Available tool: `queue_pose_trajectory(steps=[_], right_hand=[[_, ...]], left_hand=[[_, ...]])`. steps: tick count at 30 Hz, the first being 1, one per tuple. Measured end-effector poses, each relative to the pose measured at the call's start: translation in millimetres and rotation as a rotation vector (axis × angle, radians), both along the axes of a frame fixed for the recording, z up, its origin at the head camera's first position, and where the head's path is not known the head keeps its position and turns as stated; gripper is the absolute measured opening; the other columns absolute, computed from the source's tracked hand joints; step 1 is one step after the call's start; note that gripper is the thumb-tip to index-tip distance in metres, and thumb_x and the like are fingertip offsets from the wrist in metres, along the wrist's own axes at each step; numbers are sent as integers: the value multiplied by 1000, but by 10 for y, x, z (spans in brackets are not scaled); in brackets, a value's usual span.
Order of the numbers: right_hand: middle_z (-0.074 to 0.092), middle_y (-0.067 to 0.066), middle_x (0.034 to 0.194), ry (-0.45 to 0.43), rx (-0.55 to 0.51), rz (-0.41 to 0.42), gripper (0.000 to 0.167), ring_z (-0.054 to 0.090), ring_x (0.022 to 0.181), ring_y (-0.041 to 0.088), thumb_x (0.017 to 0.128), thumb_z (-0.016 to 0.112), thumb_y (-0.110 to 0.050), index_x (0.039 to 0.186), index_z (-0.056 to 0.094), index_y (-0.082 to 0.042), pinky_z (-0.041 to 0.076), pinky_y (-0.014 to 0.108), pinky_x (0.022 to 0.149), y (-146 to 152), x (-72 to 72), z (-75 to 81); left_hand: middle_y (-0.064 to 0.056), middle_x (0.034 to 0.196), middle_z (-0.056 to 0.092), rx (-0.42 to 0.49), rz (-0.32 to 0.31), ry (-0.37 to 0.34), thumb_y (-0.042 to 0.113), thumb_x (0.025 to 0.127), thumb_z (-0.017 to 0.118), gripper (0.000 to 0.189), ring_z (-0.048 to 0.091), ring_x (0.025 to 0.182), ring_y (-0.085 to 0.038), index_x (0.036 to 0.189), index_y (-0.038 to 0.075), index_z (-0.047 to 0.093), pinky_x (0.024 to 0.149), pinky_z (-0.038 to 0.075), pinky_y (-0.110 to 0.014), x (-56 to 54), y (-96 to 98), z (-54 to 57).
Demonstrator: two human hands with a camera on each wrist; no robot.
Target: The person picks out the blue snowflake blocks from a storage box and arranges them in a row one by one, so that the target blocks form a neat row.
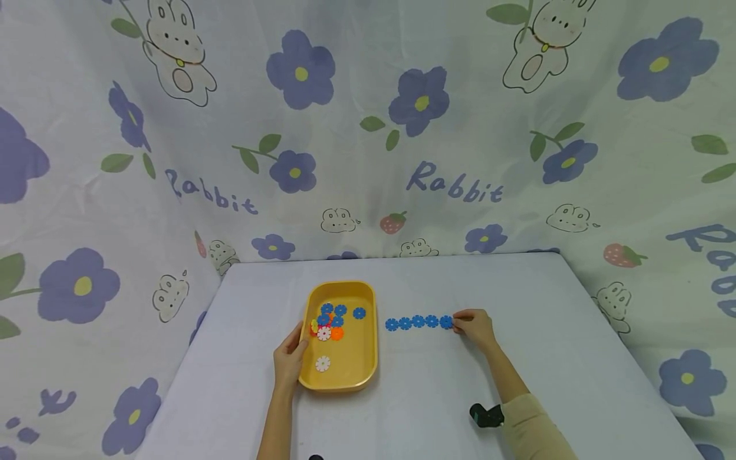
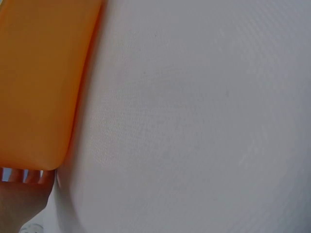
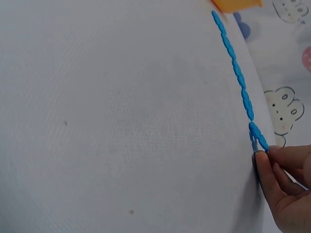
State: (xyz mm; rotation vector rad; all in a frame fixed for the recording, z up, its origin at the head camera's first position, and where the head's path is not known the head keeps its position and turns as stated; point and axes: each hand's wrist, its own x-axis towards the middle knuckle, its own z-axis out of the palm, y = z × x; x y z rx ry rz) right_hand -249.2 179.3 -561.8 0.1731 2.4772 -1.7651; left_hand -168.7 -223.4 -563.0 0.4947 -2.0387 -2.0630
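The left hand (image 1: 289, 359) grips the tray (image 1: 352, 361) of discs (image 1: 324, 333), thumb at its rim. The right hand (image 1: 475, 327), fingertips together, pinches the near end of a blue row (image 1: 418, 321) reaching leftward. Beyond both, the cloth (image 1: 356, 83) reads "Rabbit".

I have room along the tabletop (image 1: 422, 383) between the yellow tray (image 1: 352, 361) and the black object (image 1: 485, 416). Beyond, the blue disc row (image 1: 418, 321) and right hand (image 1: 476, 327) bar me; the left hand (image 1: 289, 359) blocks the tray's left edge.
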Motion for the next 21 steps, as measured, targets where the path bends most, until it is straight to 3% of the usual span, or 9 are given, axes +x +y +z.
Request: queue_pose_trajectory(steps=[8,21], right_hand=[[67,26,90,15,33,-32,19,68,66,21,85,62,4,99,64,16,56,22,60,-13,15,16],[68,25,91,-11,-79,-32,26,69,71,19,86,61,4,107,60,19,57,23,64,26,6,8]], left_hand=[[-19,142,42,0,-5,-5,3,94,52,45,41,130,-31,138,1,44,87,43,-7,1,7,15],[-15,142,44,-6,6,-35,3,93,51,46,42,129,-28,139,3,45,87,44,-8,-13,-4,7]])
